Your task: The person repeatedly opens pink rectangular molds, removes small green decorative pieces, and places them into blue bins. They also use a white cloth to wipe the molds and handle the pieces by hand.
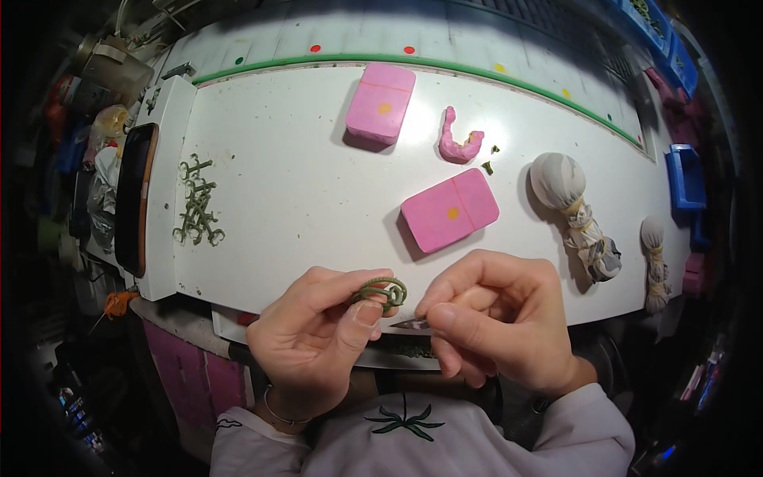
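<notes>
Between the thumb and fingers of my left hand is a green looped piece, ring-like with thin curved bands. It is held up just beyond the table's near edge. My right hand, closed beside it, pinches a small dark pointed blade. The blade's tip points left toward the green piece, a little below it; whether they touch I cannot tell. The rest of the tool is hidden in my fingers. Just beyond my hands lies a pink rounded block with a yellow dot.
Another pink block and a U-shaped pink lump lie farther back, with green scraps nearby. Small green branched pieces are heaped at left, beside a phone. Cloth-wrapped bundles lie right, near a blue bin.
</notes>
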